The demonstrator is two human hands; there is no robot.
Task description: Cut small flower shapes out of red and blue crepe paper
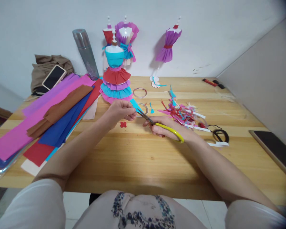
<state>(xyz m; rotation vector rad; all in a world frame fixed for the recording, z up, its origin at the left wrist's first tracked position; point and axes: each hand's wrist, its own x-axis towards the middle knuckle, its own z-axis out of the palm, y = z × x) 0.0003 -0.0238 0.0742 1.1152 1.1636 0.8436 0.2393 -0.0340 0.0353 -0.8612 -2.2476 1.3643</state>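
My left hand [124,112] pinches a small strip of light blue crepe paper [135,105] above the table. Yellow-handled scissors [168,128] are in my right hand [164,124], their blades pointing left and meeting the blue strip by my left fingertips. Whether the blades are fully closed is too small to tell. Just below my left hand lies a small red paper flower [123,124]. Behind it stands a mini dress form [114,73] in blue, red and pink ruffles. A wire ring [144,108] and a small blue scrap [152,108] lie beyond the blades.
Folded crepe sheets [62,108], a phone [54,77] and a leaning flask [86,52] are at left. Three more dress forms, one purple [168,46], stand behind. Scraps [181,114], black cord [221,135] and another phone [274,149] lie at right.
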